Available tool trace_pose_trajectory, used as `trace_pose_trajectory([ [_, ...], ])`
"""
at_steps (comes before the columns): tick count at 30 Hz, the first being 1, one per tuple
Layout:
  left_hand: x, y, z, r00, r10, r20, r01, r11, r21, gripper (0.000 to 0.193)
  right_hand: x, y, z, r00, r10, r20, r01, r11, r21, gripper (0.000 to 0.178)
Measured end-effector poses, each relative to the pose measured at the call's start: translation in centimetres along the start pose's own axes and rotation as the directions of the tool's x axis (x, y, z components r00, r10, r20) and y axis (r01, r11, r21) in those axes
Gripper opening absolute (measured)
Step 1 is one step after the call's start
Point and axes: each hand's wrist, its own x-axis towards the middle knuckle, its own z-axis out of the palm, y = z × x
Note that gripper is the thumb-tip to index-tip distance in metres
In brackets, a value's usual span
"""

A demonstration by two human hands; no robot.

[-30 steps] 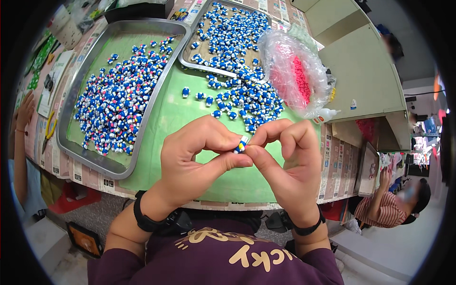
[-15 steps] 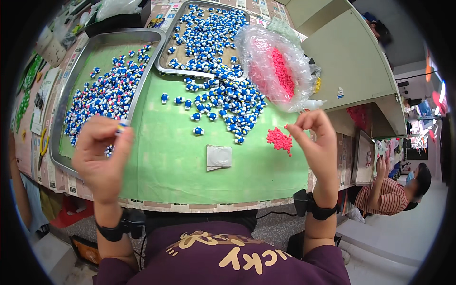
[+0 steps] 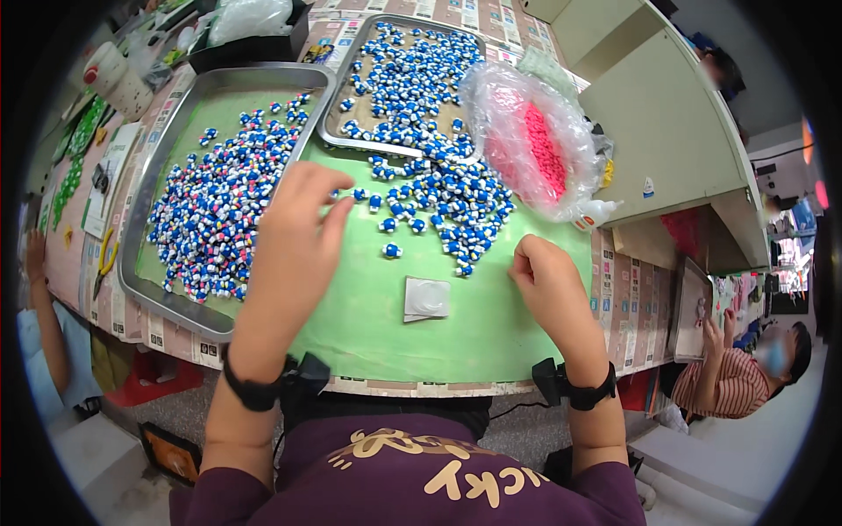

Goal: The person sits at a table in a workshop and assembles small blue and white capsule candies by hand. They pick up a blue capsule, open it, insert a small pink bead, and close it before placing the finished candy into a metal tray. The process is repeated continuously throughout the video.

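My left hand [image 3: 303, 241] reaches over the green sheet [image 3: 368, 337], thumb and forefinger apart beside small blue-and-white figures [image 3: 359, 195]. One figure partly shows between these fingertips; whether they touch it is unclear. The piece it held earlier is no longer seen in it. My right hand [image 3: 545, 276] is closed, thumb and forefinger pinched together. Anything in the pinch is too small or hidden to make out. The small pink pile on the sheet is out of sight behind this hand. Between the hands lies a white square pad [image 3: 427, 298] with a translucent patch.
A metal tray [image 3: 132, 272] at left holds figures, several with pink bits. Another metal tray [image 3: 326, 123] behind spills figures onto the sheet. A clear plastic bag [image 3: 495, 131] of pink pieces [image 3: 545, 149] and a white nozzle bottle [image 3: 596, 210] stand back right, beside a pale cabinet [image 3: 649, 114].
My left hand has left the left tray's edge and moved right to the loose figures, without the figure it held. My right hand has shifted left and nearer, over the pink pile.
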Motion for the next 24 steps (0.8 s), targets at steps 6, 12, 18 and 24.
trace_pose_trajectory([
  [6, 0.5, -3.4, 2.8, 0.993, 0.077, 0.093, -0.100, 0.956, 0.276, 0.019, -0.4, 0.3, 0.3, 1.000, 0.020, 0.020, -0.020, 1.000, 0.001, 0.010],
  [12, 0.2, -2.9, 2.8, 0.992, -0.002, 0.130, -0.038, 0.950, 0.311, 0.016, -0.5, 0.1, -1.3, 0.991, 0.120, 0.052, -0.126, 0.980, 0.157, 0.010],
  [18, 0.3, -1.5, 1.8, 0.990, -0.072, 0.124, 0.065, 0.996, 0.057, 0.011, -1.2, 0.5, -2.0, 0.990, 0.128, 0.060, -0.139, 0.959, 0.248, 0.011],
  [24, -0.6, 1.6, -0.3, 0.943, -0.177, 0.282, 0.285, 0.865, -0.413, 0.015, -1.0, 0.5, -0.5, 0.998, 0.040, 0.055, -0.046, 0.993, 0.108, 0.010],
])
